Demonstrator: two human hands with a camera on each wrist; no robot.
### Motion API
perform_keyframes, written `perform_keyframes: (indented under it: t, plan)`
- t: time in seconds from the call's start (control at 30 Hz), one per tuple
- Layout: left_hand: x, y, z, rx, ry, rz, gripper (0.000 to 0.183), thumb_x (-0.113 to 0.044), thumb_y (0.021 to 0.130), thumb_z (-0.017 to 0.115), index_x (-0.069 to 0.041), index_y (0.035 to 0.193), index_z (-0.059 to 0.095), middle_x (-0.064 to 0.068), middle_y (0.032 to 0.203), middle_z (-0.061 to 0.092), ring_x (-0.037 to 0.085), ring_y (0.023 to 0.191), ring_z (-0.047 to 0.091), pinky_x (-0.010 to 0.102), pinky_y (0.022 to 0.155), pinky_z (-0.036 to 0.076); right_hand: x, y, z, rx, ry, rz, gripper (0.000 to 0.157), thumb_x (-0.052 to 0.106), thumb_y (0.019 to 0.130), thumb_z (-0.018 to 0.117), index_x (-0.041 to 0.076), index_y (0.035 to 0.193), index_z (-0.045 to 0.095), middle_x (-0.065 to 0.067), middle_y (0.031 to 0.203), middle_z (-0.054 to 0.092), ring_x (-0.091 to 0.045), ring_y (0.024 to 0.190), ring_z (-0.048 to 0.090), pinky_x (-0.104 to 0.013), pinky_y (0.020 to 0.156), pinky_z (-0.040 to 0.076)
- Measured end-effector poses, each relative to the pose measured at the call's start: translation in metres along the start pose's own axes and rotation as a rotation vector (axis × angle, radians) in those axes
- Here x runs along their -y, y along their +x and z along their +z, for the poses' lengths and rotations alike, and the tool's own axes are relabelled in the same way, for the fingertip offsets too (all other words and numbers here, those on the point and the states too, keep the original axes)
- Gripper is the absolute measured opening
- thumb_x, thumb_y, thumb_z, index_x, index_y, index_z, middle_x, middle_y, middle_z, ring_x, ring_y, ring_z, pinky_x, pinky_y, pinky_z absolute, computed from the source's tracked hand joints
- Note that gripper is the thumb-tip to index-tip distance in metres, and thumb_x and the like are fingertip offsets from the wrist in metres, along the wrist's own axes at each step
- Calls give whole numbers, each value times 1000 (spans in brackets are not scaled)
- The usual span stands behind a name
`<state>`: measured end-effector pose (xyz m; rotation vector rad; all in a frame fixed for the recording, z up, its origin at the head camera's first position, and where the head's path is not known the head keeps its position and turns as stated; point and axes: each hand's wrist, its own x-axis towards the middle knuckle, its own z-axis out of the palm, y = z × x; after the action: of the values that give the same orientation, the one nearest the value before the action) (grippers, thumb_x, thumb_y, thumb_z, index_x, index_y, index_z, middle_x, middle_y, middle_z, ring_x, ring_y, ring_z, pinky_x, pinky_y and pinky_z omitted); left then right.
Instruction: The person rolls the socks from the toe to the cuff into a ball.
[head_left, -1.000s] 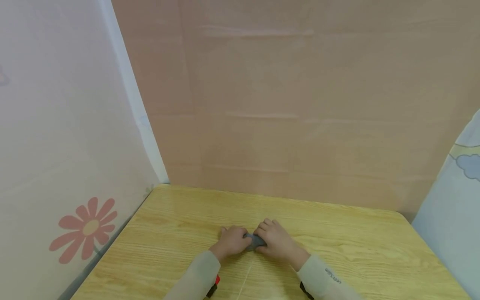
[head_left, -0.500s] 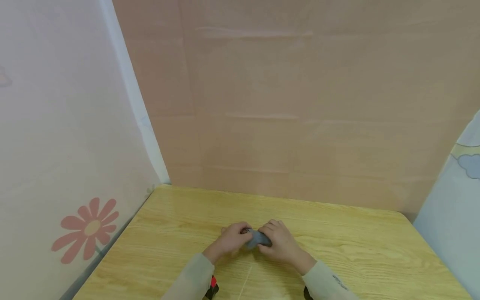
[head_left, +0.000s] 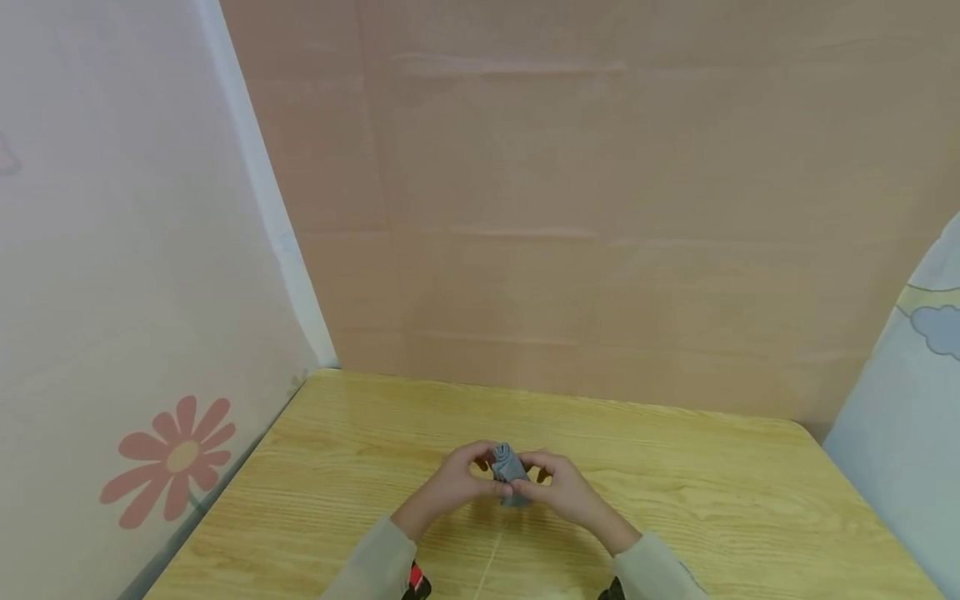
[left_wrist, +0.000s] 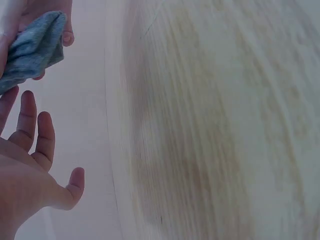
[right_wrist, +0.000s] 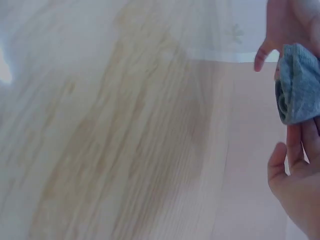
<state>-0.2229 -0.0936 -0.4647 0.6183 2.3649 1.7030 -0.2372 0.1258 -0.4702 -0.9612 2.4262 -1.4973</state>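
Note:
A rolled grey-blue cloth (head_left: 508,465) is held up a little over the table, its spiral end showing at the top in the head view. My left hand (head_left: 453,482) pinches its left side, thumb in front. From the other side my right hand (head_left: 566,493) pinches it too, the two thumbs nearly meeting. In the left wrist view the soft fabric roll (left_wrist: 36,47) sits at the upper left, above the spread left fingers. At the right edge of the right wrist view, the cloth roll (right_wrist: 302,87) shows layered folds at one end.
The wood-grain table (head_left: 675,483) reaches back to a plain brownish backdrop (head_left: 562,208). A pale sheet with a red flower (head_left: 183,457) borders its left side, and another pale sheet (head_left: 907,417) its right.
The cloth roll has turned from lying sideways between the hands to standing more upright with its spiral end up. Both hands have shifted their grip and now hold it by opposite sides.

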Motion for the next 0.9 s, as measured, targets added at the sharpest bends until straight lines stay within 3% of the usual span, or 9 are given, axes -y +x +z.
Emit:
perform_keyframes:
  t: [0.13, 0.27, 0.4, 0.63, 0.9]
  plan:
    - [-1, -3, 1, 19, -37, 30, 40, -23, 80, 78, -13, 117, 65, -1, 109, 61, 25, 102, 48, 45, 86, 40, 1, -1, -2, 60, 84, -29, 31, 15, 95, 61, -1, 121, 63, -13, 115, 65, -9, 94, 53, -28, 78, 43]
    - [-4, -4, 2, 14, -59, 54, 37, -22, 80, 78, -13, 114, 65, 0, 111, 58, 26, 104, 47, 53, 90, 36, 4, -3, -3, 101, 216, -16, 36, 15, 95, 61, -6, 124, 55, -3, 112, 66, -10, 98, 56, -26, 82, 45]
    - [-6, -6, 4, -22, -61, 30, 37, -24, 78, 79, -15, 111, 65, -2, 108, 58, 28, 106, 48, 56, 92, 30, 5, -5, -3, 106, 321, 4, 37, 13, 95, 61, -10, 119, 46, 5, 106, 64, -11, 97, 56, -25, 82, 45]
    - [-5, -10, 7, -74, -96, 16, 39, -23, 77, 80, -13, 110, 62, -1, 107, 63, 20, 110, 51, 61, 98, 26, 13, -6, 1, 4, 151, 15, 21, 15, 92, 65, 1, 107, 59, -5, 105, 58, -20, 99, 47, -30, 79, 38]
    - [-3, -10, 10, -140, -133, 21, 37, -21, 81, 78, -10, 109, 58, 1, 111, 63, 24, 116, 51, 66, 102, 25, 21, -6, 3, -93, 109, -71, 11, 12, 92, 65, 5, 100, 64, -9, 99, 64, -11, 90, 50, -27, 75, 42]
